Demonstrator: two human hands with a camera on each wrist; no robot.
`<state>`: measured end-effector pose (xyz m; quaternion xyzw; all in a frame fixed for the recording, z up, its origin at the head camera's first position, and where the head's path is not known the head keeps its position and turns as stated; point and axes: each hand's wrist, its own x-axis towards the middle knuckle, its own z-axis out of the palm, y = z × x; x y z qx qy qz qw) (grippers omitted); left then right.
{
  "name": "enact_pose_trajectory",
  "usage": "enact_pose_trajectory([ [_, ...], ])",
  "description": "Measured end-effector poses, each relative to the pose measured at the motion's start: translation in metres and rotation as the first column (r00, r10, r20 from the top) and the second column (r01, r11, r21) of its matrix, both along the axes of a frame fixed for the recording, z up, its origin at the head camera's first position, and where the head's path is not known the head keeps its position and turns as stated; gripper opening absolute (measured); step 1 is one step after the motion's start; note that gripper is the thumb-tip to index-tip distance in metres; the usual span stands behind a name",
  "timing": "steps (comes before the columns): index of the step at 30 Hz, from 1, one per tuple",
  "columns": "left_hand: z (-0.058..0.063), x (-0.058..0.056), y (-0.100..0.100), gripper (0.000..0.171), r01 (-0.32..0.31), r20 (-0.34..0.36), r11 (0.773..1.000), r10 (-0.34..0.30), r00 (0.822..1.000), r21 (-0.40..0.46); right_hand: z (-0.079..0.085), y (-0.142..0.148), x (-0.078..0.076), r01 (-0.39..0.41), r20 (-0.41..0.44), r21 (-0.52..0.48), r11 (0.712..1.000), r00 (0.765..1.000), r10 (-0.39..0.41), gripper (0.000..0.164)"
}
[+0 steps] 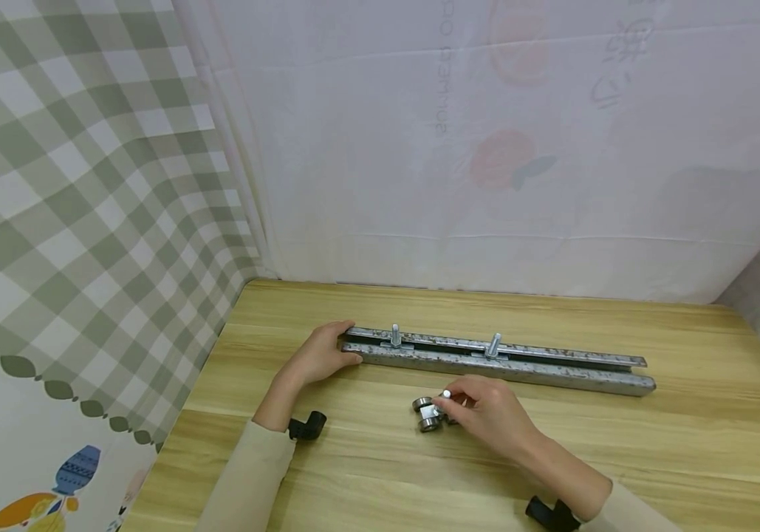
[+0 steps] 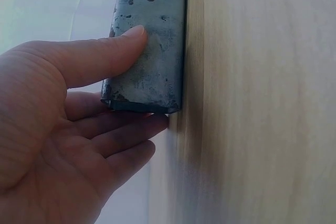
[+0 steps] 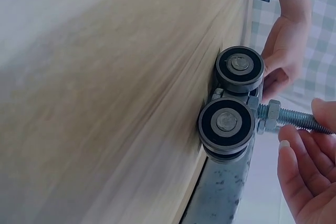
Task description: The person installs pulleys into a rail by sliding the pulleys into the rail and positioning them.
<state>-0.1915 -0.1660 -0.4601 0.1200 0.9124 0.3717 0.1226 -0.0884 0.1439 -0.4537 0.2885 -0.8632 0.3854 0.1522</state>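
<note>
My left hand (image 1: 320, 357) grips the left end of a long steel channel rail (image 1: 579, 379) that lies on the wooden table. In the left wrist view its thumb (image 2: 123, 48) presses the side of the rail (image 2: 157, 72), and the fingers reach around the open end. Two threaded bolts, a left one (image 1: 396, 336) and a middle one (image 1: 494, 346), stick up through the rail's slot. In front of the rail, my right hand (image 1: 495, 417) pinches the threaded bolt (image 3: 300, 119) of a roller trolley (image 3: 227, 123). The trolley has black-and-silver bearing wheels and a nut on its bolt.
The wooden table (image 1: 366, 473) reaches back to a white curtain (image 1: 380, 185). A green checked cloth (image 1: 107, 162) hangs along the left side. Black wrist mounts, one on the left wrist (image 1: 309, 426) and one on the right (image 1: 552, 513), sit near the sleeves.
</note>
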Motion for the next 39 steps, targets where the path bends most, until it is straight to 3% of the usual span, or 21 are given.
enact_pose_trajectory([
  [20,-0.002,-0.002,-0.001,0.075,0.008,-0.007,1.0,-0.008,1.0,0.007,0.001,0.025,0.003,0.023,0.006,-0.048,0.999,1.0,-0.022,0.021],
  [39,-0.002,-0.001,-0.001,0.076,0.003,0.0,1.0,-0.003,1.0,0.003,-0.001,0.053,0.005,0.129,-0.093,-0.031,0.991,0.987,-0.131,0.027],
])
